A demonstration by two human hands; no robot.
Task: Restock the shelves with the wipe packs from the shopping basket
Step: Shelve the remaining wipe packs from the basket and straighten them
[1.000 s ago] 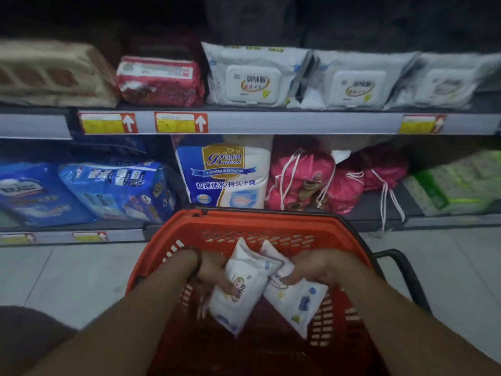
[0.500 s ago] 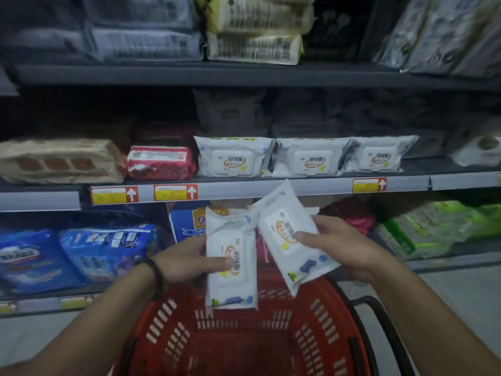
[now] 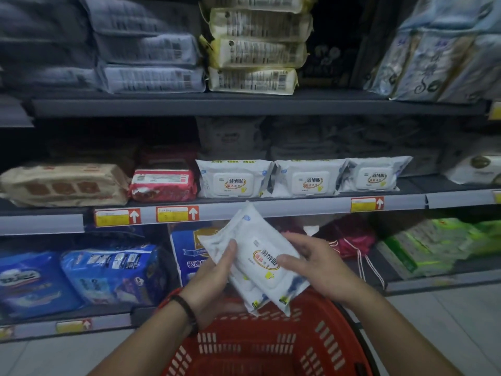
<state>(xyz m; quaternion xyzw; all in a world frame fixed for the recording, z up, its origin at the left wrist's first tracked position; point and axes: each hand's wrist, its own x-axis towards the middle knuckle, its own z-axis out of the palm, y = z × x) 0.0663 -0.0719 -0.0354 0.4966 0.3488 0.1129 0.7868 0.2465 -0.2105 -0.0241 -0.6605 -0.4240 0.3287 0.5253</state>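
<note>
A dim store shelf unit (image 3: 244,104) filled the far side, with pale floor tiles (image 3: 447,321) at the near right. A red shopping basket (image 3: 271,348) sat nearest, under both forearms.

On the bottom level, blue bags (image 3: 108,272) lay at the left, pink drawstring bags (image 3: 349,237) in the middle and green packs (image 3: 423,245) at the right. On the top level were grey packs (image 3: 146,50) and a yellow stack (image 3: 257,50).

The middle shelf (image 3: 298,206) carried a tan pack (image 3: 62,185), a red pack (image 3: 162,184) and three white wipe packs in a row (image 3: 306,180) along its front edge, with more packs dim behind them.

Two wipe packs (image 3: 260,261), one on the other and tilted, were held above the basket, their upper corner just below the middle shelf's front rail.

The left hand (image 3: 214,280) gripped them from the left, thumb laid over the lower pack. The right hand (image 3: 314,267) held the right edge, thumb on the top pack's face and fingers curled round.

A dark bracelet (image 3: 187,310) circled the left wrist. Red-and-yellow price tags (image 3: 177,214) sat on the rail.
</note>
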